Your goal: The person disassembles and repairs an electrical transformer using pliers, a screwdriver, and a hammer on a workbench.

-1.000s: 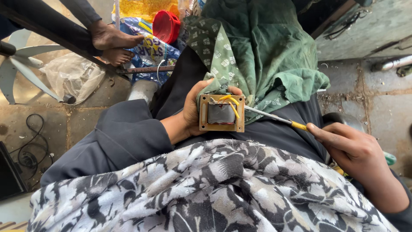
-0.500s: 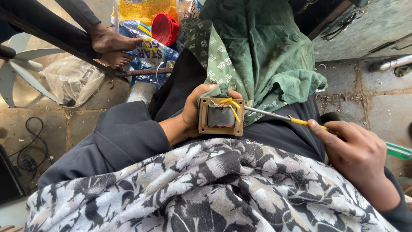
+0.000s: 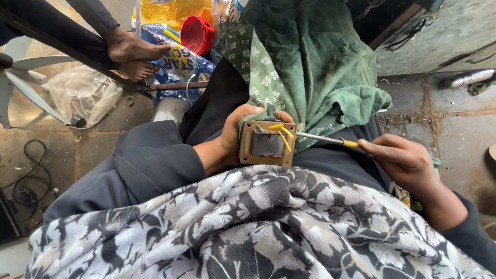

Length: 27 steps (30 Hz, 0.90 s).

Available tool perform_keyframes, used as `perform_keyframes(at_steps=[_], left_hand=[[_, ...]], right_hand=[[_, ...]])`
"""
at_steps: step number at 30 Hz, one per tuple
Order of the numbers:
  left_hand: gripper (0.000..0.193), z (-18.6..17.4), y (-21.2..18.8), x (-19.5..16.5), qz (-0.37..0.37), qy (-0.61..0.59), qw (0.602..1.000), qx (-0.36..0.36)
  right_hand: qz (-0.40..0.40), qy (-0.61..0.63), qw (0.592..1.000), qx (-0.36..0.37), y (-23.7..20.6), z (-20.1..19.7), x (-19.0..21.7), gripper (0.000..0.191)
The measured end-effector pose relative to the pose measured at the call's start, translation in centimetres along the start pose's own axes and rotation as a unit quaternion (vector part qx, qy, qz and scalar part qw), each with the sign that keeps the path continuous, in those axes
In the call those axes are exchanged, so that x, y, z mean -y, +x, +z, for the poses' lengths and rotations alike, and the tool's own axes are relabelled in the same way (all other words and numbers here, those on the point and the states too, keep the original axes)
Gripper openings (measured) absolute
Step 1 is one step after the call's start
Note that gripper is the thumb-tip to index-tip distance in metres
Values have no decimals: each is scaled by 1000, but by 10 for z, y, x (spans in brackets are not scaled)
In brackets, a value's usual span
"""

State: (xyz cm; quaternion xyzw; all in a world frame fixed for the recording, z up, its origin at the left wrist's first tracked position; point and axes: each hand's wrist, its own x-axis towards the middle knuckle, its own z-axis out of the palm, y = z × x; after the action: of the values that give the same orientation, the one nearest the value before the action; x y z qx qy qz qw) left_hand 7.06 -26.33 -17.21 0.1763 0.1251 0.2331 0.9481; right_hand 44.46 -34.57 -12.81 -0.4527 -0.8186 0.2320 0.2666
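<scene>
Near the centre of the frame sits a small transformer [image 3: 267, 143], a squarish block with a tan, rust-tinged metal frame around a dark grey core. It stands upright with its flat face turned toward the camera, and short yellow wires curl across its upper right corner. It is gripped from its left side, held above the dark trousers in the lap.

A screwdriver [image 3: 330, 140] lies nearly level to the right of it, slightly tilted, its thin silvery shaft reaching the transformer's upper right edge. Its yellow handle shows just right of centre, mostly covered by the fingers holding it.
</scene>
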Motion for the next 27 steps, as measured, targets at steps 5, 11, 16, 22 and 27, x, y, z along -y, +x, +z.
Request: perform_keyframes(at_steps=[5, 11, 16, 22, 27], left_hand=[[71, -4, 5, 1, -20, -104, 992, 66], [72, 4, 3, -5, 17, -45, 999, 13], [69, 22, -3, -9, 2, 23, 1000, -21], [65, 29, -5, -13, -37, 70, 997, -21], [67, 21, 3, -13, -73, 80, 994, 11]], right_hand=[[-14, 64, 998, -1, 9, 1, 1, 49], [28, -87, 996, 4, 6, -18, 27, 47], [32, -209, 977, -18, -6, -30, 48, 48], [-53, -243, 968, -27, -5, -38, 45, 41], [-70, -236, 969, -11, 5, -48, 33, 39]])
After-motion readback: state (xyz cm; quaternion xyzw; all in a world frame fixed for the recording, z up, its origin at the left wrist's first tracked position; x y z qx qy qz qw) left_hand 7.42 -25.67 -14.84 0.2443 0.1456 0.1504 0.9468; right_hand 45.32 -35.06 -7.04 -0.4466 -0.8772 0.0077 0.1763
